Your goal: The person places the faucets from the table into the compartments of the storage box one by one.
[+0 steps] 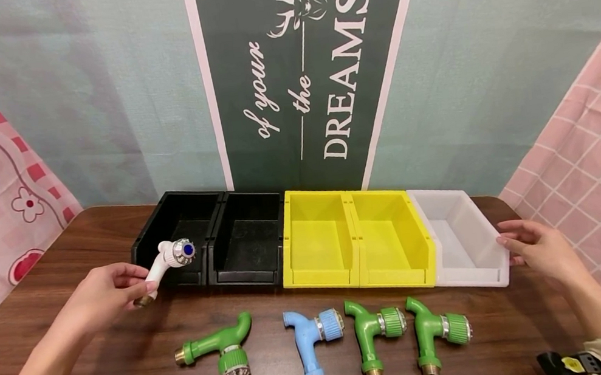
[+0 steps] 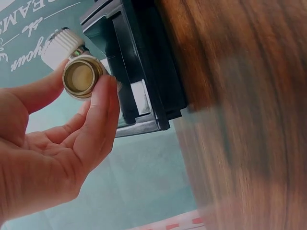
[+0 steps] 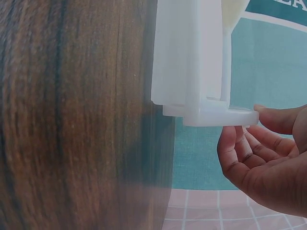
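Observation:
My left hand (image 1: pixel 104 295) pinches a white tap (image 1: pixel 161 265) by its brass-threaded end, between thumb and fingers. The tap is tilted, its ridged knob with a blue cap up in front of the leftmost black bin (image 1: pixel 173 210). In the left wrist view the tap's open brass end (image 2: pixel 79 79) faces the camera. My right hand (image 1: pixel 541 248) rests with thumb and bent fingers against the outer right side of the white bin (image 1: pixel 497 252); in the right wrist view the thumb (image 3: pixel 278 119) touches its rim, and no grip around the wall shows.
A second black bin (image 1: pixel 246 277) and two yellow bins (image 1: pixel 321 277) (image 1: pixel 395 278) complete the row. In front lie a green tap (image 1: pixel 215 342), a light blue tap (image 1: pixel 307 342) and two more green taps (image 1: pixel 369 333) (image 1: pixel 429 328). A printed cloth (image 1: pixel 160 104) hangs behind the wooden table (image 1: pixel 150 374).

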`<state>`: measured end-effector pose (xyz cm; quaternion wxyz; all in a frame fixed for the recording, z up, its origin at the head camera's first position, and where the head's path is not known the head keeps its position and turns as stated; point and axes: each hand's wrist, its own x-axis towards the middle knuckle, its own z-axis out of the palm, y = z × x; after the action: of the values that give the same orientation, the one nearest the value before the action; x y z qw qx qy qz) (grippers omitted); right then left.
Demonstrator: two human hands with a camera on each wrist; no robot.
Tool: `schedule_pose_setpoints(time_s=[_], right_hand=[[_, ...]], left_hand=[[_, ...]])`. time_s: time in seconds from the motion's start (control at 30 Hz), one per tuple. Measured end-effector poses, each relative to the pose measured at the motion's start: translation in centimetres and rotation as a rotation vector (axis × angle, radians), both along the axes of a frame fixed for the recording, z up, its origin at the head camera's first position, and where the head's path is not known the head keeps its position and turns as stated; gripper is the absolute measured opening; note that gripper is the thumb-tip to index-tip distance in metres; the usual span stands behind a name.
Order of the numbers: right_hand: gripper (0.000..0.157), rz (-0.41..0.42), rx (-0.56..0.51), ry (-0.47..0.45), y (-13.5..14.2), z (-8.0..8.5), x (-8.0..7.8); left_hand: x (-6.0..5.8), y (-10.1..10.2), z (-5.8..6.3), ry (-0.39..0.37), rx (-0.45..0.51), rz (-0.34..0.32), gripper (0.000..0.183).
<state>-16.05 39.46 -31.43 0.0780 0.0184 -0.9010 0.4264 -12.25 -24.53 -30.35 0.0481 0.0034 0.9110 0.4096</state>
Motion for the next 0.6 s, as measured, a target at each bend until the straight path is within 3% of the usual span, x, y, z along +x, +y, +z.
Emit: schedule_pose_setpoints(time_s=[0.13,0.4,0.5,0.6], right_hand=[[0.014,-0.005,0.019,-0.001,0.1,-0.1,-0.1],[0.030,-0.006,0.036,0.004,-0.1,-0.1,-0.1],[0.029,0.002,0.041,0.013,0.0,-0.1,-0.1],[0.017,0.007,0.028,0.017,0.0,-0.2,-0.1]], left_hand=[[-0.5,-0.1,0.1,0.004,0.013,0.021,0.032],[-1.5,0.1,0.4,0.023,-0.021,0.045,0.034],[-1.7,0.3,0.5,0.022,-0.048,0.059,0.033],[-2.0,0.6,0.7,0.019,-0.073,0.069,0.033]])
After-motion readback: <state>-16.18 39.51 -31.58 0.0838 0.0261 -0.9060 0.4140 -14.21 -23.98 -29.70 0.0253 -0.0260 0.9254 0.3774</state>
